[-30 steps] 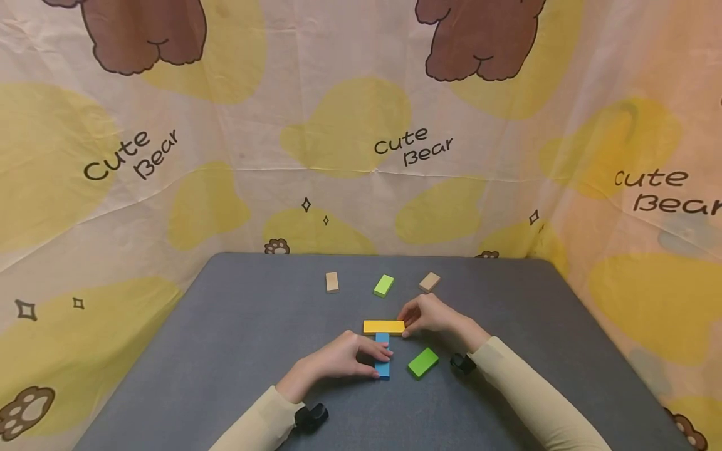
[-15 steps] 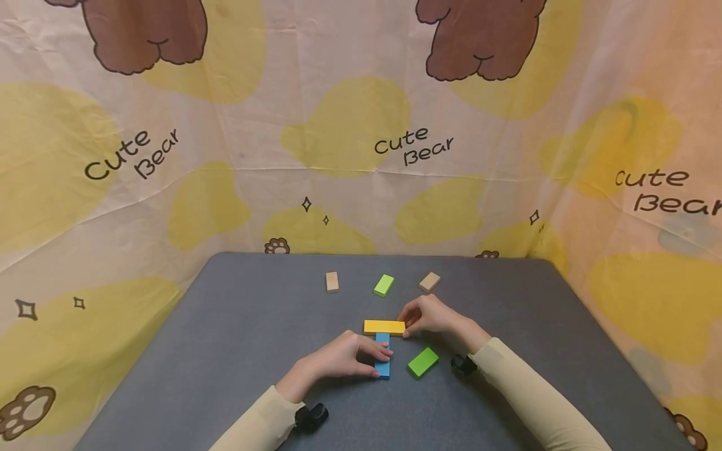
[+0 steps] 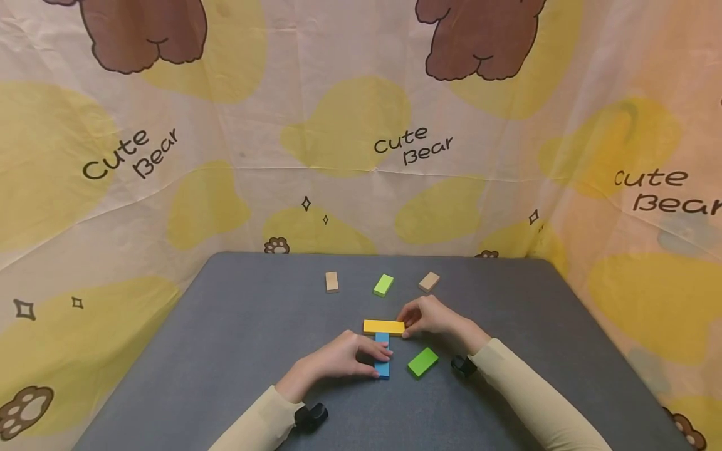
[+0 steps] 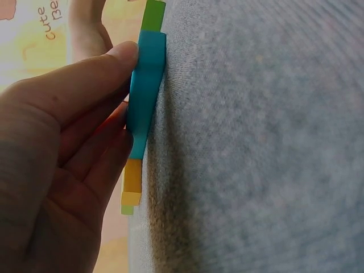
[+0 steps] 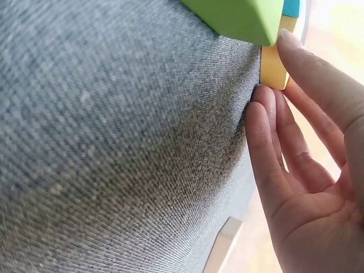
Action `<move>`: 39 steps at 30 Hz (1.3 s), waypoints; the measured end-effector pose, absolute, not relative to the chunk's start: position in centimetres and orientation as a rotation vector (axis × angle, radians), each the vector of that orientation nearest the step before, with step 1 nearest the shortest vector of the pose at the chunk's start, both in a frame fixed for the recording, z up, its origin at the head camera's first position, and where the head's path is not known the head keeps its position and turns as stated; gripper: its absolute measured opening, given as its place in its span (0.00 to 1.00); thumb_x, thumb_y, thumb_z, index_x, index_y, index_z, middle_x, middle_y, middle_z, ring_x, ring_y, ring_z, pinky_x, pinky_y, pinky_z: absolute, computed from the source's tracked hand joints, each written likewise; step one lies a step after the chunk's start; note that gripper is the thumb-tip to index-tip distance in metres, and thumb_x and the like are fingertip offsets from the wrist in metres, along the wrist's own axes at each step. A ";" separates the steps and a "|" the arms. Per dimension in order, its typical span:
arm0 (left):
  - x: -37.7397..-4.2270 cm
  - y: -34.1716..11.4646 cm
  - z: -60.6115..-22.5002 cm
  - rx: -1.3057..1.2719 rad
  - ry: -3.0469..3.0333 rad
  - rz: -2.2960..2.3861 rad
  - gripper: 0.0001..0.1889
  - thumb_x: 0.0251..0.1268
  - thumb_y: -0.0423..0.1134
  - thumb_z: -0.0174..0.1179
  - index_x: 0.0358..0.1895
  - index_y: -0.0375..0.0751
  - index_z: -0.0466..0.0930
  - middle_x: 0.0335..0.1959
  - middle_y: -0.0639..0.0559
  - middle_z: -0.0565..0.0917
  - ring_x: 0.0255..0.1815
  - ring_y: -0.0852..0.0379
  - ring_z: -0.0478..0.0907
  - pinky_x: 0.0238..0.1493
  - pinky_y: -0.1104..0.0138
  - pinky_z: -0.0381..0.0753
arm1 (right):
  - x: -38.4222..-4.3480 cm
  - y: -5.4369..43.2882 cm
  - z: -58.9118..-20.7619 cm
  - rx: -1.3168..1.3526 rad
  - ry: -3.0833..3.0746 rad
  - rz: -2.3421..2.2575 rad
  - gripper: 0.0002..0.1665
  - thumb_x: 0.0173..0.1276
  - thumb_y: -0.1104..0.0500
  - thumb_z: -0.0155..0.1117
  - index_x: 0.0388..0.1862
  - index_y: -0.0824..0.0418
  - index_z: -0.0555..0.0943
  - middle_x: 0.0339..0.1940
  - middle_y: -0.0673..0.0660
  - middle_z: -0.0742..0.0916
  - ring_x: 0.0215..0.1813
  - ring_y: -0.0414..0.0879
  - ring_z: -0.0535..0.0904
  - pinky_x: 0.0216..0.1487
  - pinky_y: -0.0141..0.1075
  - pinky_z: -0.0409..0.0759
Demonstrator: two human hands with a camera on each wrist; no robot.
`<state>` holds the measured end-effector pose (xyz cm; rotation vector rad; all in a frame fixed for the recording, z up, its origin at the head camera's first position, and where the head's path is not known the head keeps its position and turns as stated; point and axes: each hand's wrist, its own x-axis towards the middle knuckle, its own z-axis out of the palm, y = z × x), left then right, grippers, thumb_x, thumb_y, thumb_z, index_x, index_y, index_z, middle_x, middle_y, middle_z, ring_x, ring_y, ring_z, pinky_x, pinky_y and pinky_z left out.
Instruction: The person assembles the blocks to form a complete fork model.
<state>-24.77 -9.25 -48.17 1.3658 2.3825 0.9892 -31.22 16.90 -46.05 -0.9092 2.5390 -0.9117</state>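
A blue block [image 3: 382,355] and a yellow block [image 3: 384,327] lie on the table in a T, the yellow one crosswise at the far end of the blue one. My left hand [image 3: 348,356] holds the blue block, its thumb toward the near end and fingers across the top. In the left wrist view the thumb [image 4: 122,57] rests along the blue block's edge. At the yellow block's right end, my right hand [image 3: 431,316] grips with thumb and fingertips. The right wrist view shows the thumb [image 5: 291,42] against that end.
A green block [image 3: 423,363] lies at an angle right of the blue one. Farther back sit a wooden block [image 3: 332,282], a light green block [image 3: 383,285] and another wooden block [image 3: 429,282]. A printed cloth backdrop [image 3: 338,144] surrounds the grey table [image 3: 254,313].
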 end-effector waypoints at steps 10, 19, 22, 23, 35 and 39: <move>-24.8 -9.2 -48.2 1.371 2.381 0.996 0.19 0.58 0.45 0.66 0.53 0.50 0.83 0.54 0.63 0.82 0.63 0.66 0.73 0.63 0.66 0.71 | -31.3 17.0 -46.1 -0.914 2.543 -0.891 0.15 0.54 0.55 0.74 0.42 0.52 0.85 0.36 0.46 0.87 0.36 0.37 0.81 0.40 0.29 0.81; -24.8 -9.3 -48.2 1.364 2.382 0.997 0.19 0.58 0.45 0.66 0.53 0.49 0.83 0.54 0.62 0.82 0.63 0.65 0.73 0.63 0.66 0.71 | -31.3 17.0 -46.2 -0.937 2.543 -0.890 0.15 0.54 0.55 0.74 0.42 0.52 0.85 0.37 0.46 0.87 0.36 0.37 0.81 0.40 0.29 0.81; -24.8 -9.3 -48.2 1.359 2.378 0.996 0.19 0.58 0.45 0.66 0.54 0.49 0.82 0.55 0.63 0.82 0.63 0.65 0.73 0.63 0.66 0.71 | -31.3 17.0 -46.2 -0.940 2.535 -0.899 0.15 0.54 0.55 0.74 0.42 0.53 0.85 0.37 0.47 0.87 0.36 0.38 0.81 0.40 0.30 0.82; -24.8 -9.3 -48.2 1.359 2.377 0.998 0.19 0.58 0.45 0.66 0.54 0.49 0.82 0.55 0.62 0.82 0.63 0.65 0.73 0.63 0.66 0.71 | -31.3 17.0 -46.2 -0.938 2.535 -0.898 0.15 0.54 0.55 0.74 0.42 0.53 0.85 0.37 0.47 0.87 0.36 0.38 0.81 0.40 0.29 0.82; -24.9 -9.3 -48.2 1.360 2.368 0.998 0.18 0.59 0.44 0.65 0.54 0.49 0.82 0.55 0.62 0.81 0.63 0.65 0.72 0.64 0.66 0.71 | -31.3 16.9 -46.2 -0.906 2.540 -0.906 0.16 0.54 0.54 0.75 0.42 0.54 0.85 0.37 0.48 0.87 0.36 0.38 0.81 0.40 0.29 0.82; -25.0 -9.3 -48.3 1.368 2.373 0.997 0.18 0.59 0.44 0.65 0.54 0.50 0.83 0.55 0.62 0.82 0.63 0.64 0.73 0.63 0.66 0.71 | -31.1 17.1 -46.1 -0.885 2.552 -0.918 0.19 0.54 0.53 0.74 0.45 0.57 0.84 0.39 0.50 0.87 0.38 0.39 0.81 0.42 0.32 0.82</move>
